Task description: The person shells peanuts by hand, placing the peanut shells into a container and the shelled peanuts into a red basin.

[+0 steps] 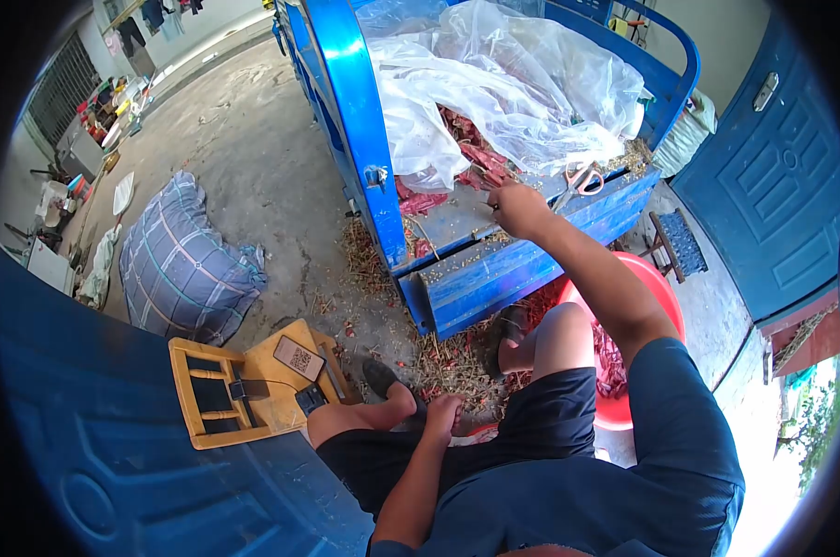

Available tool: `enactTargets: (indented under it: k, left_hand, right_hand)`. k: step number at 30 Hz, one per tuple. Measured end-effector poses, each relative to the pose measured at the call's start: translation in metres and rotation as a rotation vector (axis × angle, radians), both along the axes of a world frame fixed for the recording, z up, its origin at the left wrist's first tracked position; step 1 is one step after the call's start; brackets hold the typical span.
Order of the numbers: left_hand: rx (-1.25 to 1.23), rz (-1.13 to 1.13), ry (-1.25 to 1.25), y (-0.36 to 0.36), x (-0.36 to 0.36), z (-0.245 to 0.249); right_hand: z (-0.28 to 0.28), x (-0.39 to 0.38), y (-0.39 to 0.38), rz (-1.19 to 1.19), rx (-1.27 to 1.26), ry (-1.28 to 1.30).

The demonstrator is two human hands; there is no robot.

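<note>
My right hand (524, 212) reaches over the near edge of a blue cart bed (457, 218), its fingers closed. A small dark tip shows at the fingers, too small to name. Just right of that hand lies a pair of scissors (583, 179) with pale orange handles. Beyond it, dried red chili peppers (485, 165) show from under a clear plastic sheet (513, 74). Low over my lap, my left hand (444, 414) is curled closed, and what it may hold is hidden. A red tub (659, 290) holding red peppers (610, 362) stands beside my right leg.
Stems and scraps (452, 371) litter the floor around my feet. To the left, a wooden chair (267, 390) bears a phone (299, 356), near a stuffed plaid sack (193, 265). A small woven stool (682, 243) stands by the blue door (787, 186) at right.
</note>
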State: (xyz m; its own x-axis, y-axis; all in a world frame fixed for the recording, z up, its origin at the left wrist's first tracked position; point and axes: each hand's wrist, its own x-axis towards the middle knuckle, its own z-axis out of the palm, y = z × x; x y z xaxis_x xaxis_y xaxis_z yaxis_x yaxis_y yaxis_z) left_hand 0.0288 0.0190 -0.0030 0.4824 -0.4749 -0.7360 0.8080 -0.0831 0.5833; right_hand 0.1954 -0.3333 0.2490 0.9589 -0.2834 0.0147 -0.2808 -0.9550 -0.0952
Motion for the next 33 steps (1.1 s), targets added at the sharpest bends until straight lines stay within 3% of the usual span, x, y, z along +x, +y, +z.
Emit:
enactTargets:
  k: [1, 3, 5, 6, 7, 9, 11, 12, 14, 18, 21, 23, 27, 29, 32, 33]
  left_hand:
    - [0.010, -0.010, -0.007, 0.000, -0.001, 0.005]
    - [0.013, -0.020, -0.019, -0.001, -0.001, 0.006]
    - [-0.058, -0.001, -0.032, 0.000, -0.004, -0.006]
    - [-0.068, -0.003, -0.039, -0.001, -0.004, -0.009]
    - [-0.081, -0.013, -0.043, 0.000, -0.003, -0.011]
    - [-0.095, -0.030, -0.060, -0.003, -0.002, -0.013]
    - [-0.089, 0.055, -0.094, -0.007, -0.006, -0.014]
    - [-0.082, 0.050, -0.099, -0.004, -0.007, -0.019]
    - [-0.122, 0.162, 0.039, 0.000, -0.010, -0.032]
    - [-0.109, 0.056, -0.113, 0.014, 0.000, -0.029]
    - [0.028, 0.094, -0.284, 0.014, 0.001, -0.007]
    - [-0.040, 0.182, -0.180, 0.021, 0.001, -0.010]
    - [-0.081, 0.227, -0.083, 0.027, 0.001, -0.011]
    - [-0.190, 0.245, 0.050, 0.022, 0.000, 0.002]
    - [0.005, 0.268, -0.070, 0.011, -0.007, 0.010]
    - [0.005, 0.265, -0.072, 0.014, -0.004, -0.007]
  right_hand:
    - [0.008, -0.018, 0.009, 0.054, 0.062, -0.176]
    - [0.023, -0.058, 0.029, 0.184, 0.281, -0.261]
    - [-0.010, -0.100, 0.044, 0.215, 0.890, -0.187]
    - [-0.017, -0.123, 0.062, 0.079, 1.315, 0.096]
    - [-0.029, -0.143, 0.080, 0.004, 1.304, 0.312]
    - [-0.096, -0.178, 0.111, 0.153, 1.269, 0.438]
    - [-0.153, -0.199, 0.141, 0.102, 1.529, 0.584]
    - [-0.172, -0.204, 0.153, 0.105, 1.537, 0.576]
    - [-0.196, -0.213, 0.174, -0.023, 1.777, 0.637]
    - [-0.201, -0.217, 0.191, 0.020, 1.732, 0.580]
    - [-0.204, -0.222, 0.206, 0.130, 1.533, 0.415]
    - [-0.205, -0.224, 0.216, 0.164, 1.472, 0.243]
    - [-0.189, -0.229, 0.229, 0.168, 1.349, 0.151]
    - [-0.195, -0.229, 0.237, 0.154, 0.854, -0.161]
    - [-0.192, -0.230, 0.239, 0.007, 0.786, -0.219]
    - [-0.194, -0.229, 0.238, 0.005, 0.786, -0.222]
